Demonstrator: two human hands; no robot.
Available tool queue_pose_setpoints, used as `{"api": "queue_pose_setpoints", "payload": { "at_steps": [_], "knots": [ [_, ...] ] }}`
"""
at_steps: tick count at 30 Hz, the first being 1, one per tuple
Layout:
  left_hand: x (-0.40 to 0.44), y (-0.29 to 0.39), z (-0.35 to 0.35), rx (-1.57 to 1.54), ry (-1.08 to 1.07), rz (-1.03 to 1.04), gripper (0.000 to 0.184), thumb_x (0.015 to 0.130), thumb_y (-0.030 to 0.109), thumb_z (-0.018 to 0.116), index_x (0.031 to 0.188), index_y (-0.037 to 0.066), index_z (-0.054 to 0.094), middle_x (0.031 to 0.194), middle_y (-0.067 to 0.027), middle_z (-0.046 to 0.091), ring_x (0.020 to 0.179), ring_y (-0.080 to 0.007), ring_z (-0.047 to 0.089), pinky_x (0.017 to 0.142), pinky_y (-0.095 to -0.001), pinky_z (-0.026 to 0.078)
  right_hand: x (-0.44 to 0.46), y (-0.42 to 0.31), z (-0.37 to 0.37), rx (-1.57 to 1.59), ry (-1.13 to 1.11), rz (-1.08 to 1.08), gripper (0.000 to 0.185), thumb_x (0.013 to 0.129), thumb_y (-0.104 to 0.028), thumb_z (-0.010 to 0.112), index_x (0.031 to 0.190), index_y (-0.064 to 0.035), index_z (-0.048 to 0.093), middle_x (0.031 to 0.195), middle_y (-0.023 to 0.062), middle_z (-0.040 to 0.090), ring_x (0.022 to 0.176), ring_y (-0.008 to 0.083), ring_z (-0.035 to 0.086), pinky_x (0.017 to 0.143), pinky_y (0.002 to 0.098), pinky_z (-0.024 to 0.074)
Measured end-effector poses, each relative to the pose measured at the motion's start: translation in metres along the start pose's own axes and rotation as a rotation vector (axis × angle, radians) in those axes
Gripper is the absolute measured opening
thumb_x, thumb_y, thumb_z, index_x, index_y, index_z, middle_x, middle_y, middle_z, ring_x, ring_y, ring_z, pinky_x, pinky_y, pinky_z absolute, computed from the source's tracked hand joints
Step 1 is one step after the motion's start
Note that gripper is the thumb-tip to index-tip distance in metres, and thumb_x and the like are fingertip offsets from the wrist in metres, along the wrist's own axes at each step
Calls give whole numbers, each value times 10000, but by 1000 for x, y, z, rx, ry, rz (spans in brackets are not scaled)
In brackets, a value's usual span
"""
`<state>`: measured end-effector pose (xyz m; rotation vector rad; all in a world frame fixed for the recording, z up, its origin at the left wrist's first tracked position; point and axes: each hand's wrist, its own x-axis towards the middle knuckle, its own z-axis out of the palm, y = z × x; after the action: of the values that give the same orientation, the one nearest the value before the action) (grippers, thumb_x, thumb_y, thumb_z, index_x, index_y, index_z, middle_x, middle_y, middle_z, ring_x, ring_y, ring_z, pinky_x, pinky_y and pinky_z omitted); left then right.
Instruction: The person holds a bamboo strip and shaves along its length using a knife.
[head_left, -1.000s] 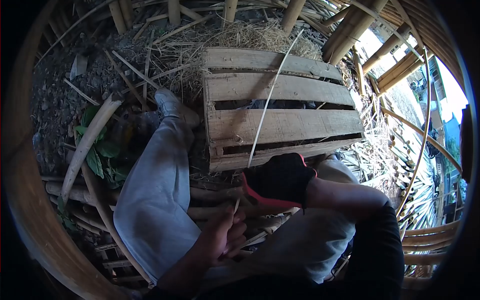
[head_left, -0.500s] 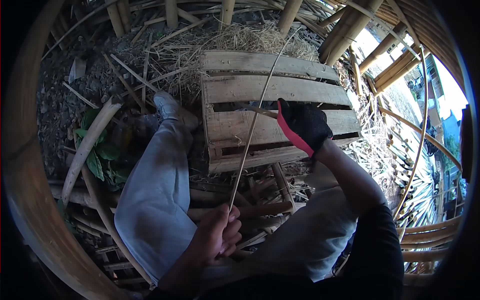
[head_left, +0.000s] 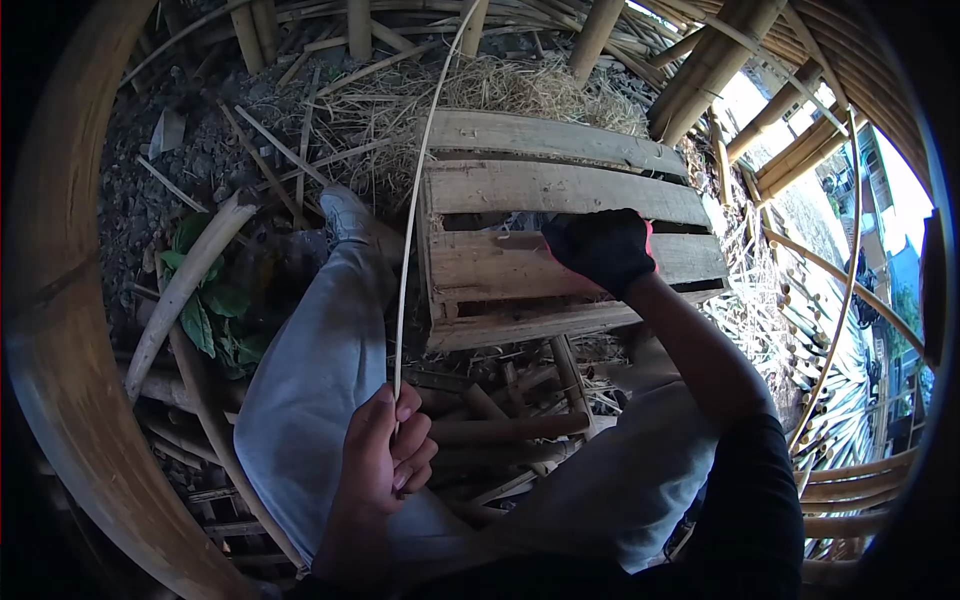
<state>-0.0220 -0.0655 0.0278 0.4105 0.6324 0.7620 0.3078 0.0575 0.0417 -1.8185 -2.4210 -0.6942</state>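
Observation:
My bare left hand [head_left: 385, 440] is closed around the lower end of a long, thin pale strip [head_left: 411, 220], which rises past the left side of the wooden slatted crate [head_left: 560, 185] to the top of the view. Over the crate's front slats is my right hand [head_left: 600, 250], in a black glove with a red edge. Its fingers are curled round something I cannot make out; a short brownish piece shows at their left. The right hand and the strip are well apart.
My legs [head_left: 320, 390] spread on both sides below the crate. Bamboo pieces [head_left: 510, 428] lie between them. A thick cut bamboo pole [head_left: 190, 290] leans beside green leaves [head_left: 225, 300] at left. Straw [head_left: 500, 85] lies behind the crate, and bamboo posts [head_left: 715, 70] stand at back right.
My left hand has moved left, swinging the strip off the crate's middle to its left side and more upright. My right hand has gone from the strip's lower part up over the crate.

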Motion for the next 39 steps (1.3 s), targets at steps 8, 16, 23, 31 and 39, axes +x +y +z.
{"api": "queue_pose_setpoints", "payload": {
  "at_steps": [8, 16, 23, 31, 39],
  "knots": [
    [7, -3, -1, -9, -25, -56, 366, 1017, 486, 379, 854, 159, 402, 505, 58, 275, 350, -39, 225, 319, -210, 154, 1, -41, -30, 57, -11, -48, 500, 888, -499, 522, 581, -136, 677, 536, 56, 610, 493, 241, 610, 471, 398, 451],
    [8, -5, -1, -18, -10, -41, 327, 1031, 434, 366, 853, 163, 412, 497, 55, 279, 337, -43, 220, 307, -207, 144, 13, 0, 12, 52, -53, 266, 556, 916, -528, 463, 577, -133, 659, 546, 38, 615, 518, 264, 618, 475, 405, 456],
    [11, -6, -1, -1, -6, -93, 327, 1032, 434, 351, 851, 167, 405, 508, 56, 284, 355, -47, 226, 327, -218, 158, 10, -5, 9, -66, -14, 98, 524, 937, -524, 440, 643, -145, 651, 615, 44, 645, 559, 259, 640, 480, 410, 467],
    [11, -11, 5, 6, -52, -144, 339, 1034, 439, 339, 851, 161, 401, 508, 56, 281, 356, -47, 222, 328, -214, 161, -10, 120, 41, 141, -278, 802, 643, 906, -670, 370, 773, -137, 704, 739, 114, 685, 759, 298, 677, 693, 434, 493],
    [17, -21, 7, 58, -42, -196, 327, 1036, 425, 335, 851, 163, 399, 503, 59, 272, 358, -47, 215, 329, -215, 164, -1, 9, -2, 161, -203, 164, 302, 964, -379, 456, 1095, -157, 612, 944, 85, 671, 837, 294, 673, 670, 449, 515]
  ]
}}
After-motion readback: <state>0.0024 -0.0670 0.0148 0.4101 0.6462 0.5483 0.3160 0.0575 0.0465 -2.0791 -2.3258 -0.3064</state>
